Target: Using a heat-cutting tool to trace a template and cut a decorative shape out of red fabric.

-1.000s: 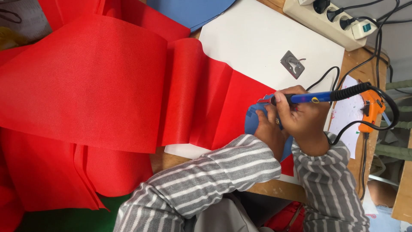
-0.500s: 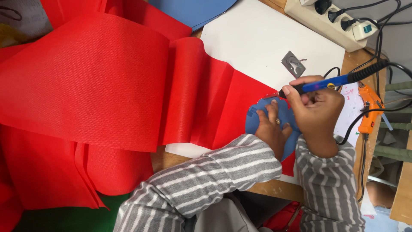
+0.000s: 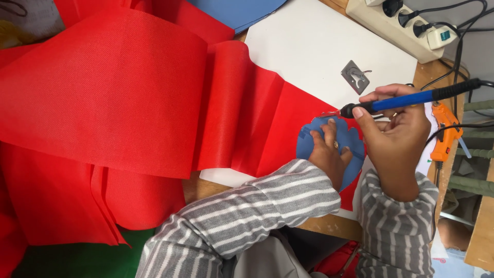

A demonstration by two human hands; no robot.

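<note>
My right hand (image 3: 393,136) grips a blue-handled soldering iron (image 3: 406,100), its tip pointing left at the upper edge of a round blue scalloped template (image 3: 309,144). My left hand (image 3: 327,154) presses flat on that template, which lies on a long strip of red fabric (image 3: 128,103). The fabric runs from the left across a white sheet (image 3: 314,46) on the wooden table. Both arms wear grey striped sleeves.
A small metal stand (image 3: 355,76) sits on the white sheet. An orange glue gun (image 3: 445,134) lies at the right table edge. A white power strip (image 3: 401,25) with plugs and black cables lies at the top right. Blue fabric (image 3: 242,10) is at the top, green (image 3: 77,260) at bottom left.
My right hand has lifted the soldering iron slightly up and to the right; its tip now sits at the template's upper edge. My left hand stays on the template.
</note>
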